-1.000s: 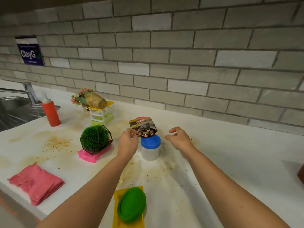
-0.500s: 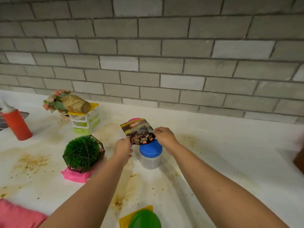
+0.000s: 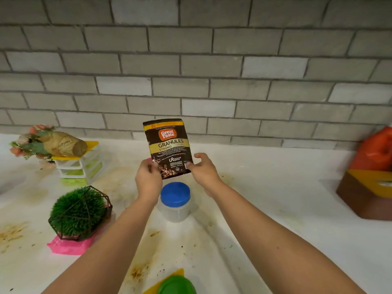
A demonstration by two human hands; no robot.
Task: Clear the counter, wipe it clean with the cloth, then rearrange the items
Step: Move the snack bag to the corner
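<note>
Both hands pinch an upright coffee pouch (image 3: 168, 148) by its lower corners: left hand (image 3: 147, 179), right hand (image 3: 204, 171). Blue-lidded jar (image 3: 175, 201) stands directly below on the stained tabletop (image 3: 265, 209).

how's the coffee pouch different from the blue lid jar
The coffee pouch is pinched by the left hand and right hand, held above the counter; the jar stands on it, untouched. The pouch is flat, dark and printed; the jar is round and translucent under a blue lid. Both are upright.
</note>
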